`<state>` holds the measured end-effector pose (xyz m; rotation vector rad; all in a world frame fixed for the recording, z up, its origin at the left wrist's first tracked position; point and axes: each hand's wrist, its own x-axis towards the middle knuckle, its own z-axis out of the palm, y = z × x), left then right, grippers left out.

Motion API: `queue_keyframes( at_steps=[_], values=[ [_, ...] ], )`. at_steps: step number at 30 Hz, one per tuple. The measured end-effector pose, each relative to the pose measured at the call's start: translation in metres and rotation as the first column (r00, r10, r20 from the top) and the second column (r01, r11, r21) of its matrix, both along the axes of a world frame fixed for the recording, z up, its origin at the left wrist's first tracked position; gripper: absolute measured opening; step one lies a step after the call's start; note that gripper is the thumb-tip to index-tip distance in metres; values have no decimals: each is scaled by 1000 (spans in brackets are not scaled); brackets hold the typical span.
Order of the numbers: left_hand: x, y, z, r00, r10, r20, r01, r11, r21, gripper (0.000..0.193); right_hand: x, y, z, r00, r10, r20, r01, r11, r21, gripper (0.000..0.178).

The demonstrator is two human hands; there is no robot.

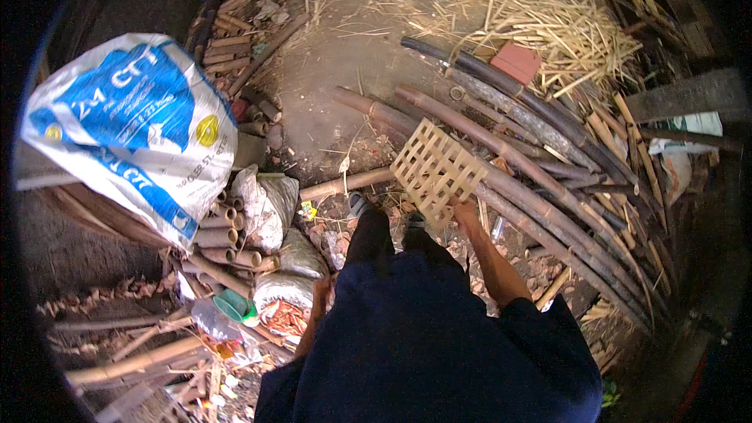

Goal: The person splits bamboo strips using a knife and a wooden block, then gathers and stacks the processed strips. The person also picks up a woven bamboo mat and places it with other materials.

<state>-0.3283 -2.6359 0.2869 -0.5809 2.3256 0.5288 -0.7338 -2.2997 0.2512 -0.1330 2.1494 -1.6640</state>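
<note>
My right hand (464, 210) grips the lower right edge of a woven bamboo lattice panel (437, 168), flat and pale with square gaps. The panel hangs tilted in front of my legs, and poles show beyond it. My left hand (321, 288) hangs low at my left side, beside a filled sack (300, 257); its fingers are too small and partly hidden to read. Several long dark bamboo poles (533, 160) lie fanned out to the right of the panel.
Thin split strips (572, 35) are heaped at the far right, near a reddish block (516, 63). A white and blue sack (141, 121) stands at the left above stacked cut bamboo tubes (222, 236). A green container (233, 305) sits lower left. Another bamboo pole (345, 185) crosses the littered ground ahead.
</note>
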Motion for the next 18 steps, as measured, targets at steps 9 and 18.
queue_keyframes(
  at_steps=[9, 18],
  values=[
    [58, -45, 25, 960, 51, -274, -106, 976, -189, 23, -57, -43, 1, 744, -502, 441, 411, 864, 289, 23],
    [-98, -181, 93, -141, 974, -177, -655, 42, 754, 31, -87, -131, -36, 911, -278, 304, 321, 941, -104, 31]
  ],
)
